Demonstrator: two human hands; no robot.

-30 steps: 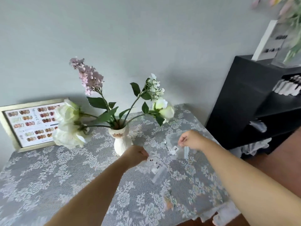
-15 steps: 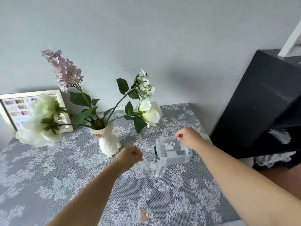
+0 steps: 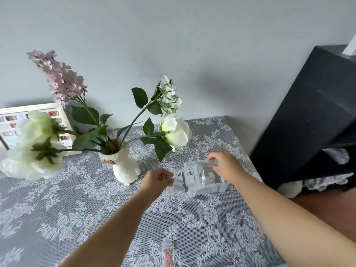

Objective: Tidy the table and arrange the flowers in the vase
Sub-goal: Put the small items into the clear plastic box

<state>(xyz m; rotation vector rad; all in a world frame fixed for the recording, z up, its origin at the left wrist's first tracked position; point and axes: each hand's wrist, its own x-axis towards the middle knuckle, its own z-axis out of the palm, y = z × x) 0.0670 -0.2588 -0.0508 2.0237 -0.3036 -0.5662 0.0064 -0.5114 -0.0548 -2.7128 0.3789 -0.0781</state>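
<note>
A white cat-faced vase [image 3: 126, 167] stands on the lace-covered table [image 3: 57, 218]. It holds a pink lilac [image 3: 59, 78], big white blooms [image 3: 36, 145] drooping left, a white rose [image 3: 178, 132] and a small white cluster [image 3: 169, 95]. Right of the vase sits a clear plastic box [image 3: 204, 178]. My left hand [image 3: 159, 178] is closed on a small clear packet [image 3: 176, 173] beside the box. My right hand [image 3: 224, 164] pinches another small clear packet [image 3: 211, 162] over the box's top edge.
A small packet [image 3: 168, 255] lies on the cloth near the front edge. A framed nail-colour chart [image 3: 11, 122] leans on the wall at the back left. A black shelf unit [image 3: 308, 122] stands close to the table's right side.
The view has tilted down and swung right. The clear box has come into plain sight on the table. My right hand has moved to the box's far top edge, and my left hand closer to the box.
</note>
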